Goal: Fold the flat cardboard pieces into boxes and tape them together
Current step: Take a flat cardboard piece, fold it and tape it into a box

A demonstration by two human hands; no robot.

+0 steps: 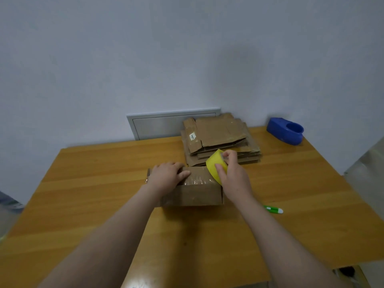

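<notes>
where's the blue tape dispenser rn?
Head view: the blue tape dispenser sits at the far right corner of the table, just right of the flat cardboard stack.

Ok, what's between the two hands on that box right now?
In the head view: the top of the box, covered by shiny clear tape running from the left hand to the yellow tape roll gripped by the right hand.

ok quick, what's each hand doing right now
Left hand: open, pressing on the box.
Right hand: holding the yellow tape roll.
</notes>
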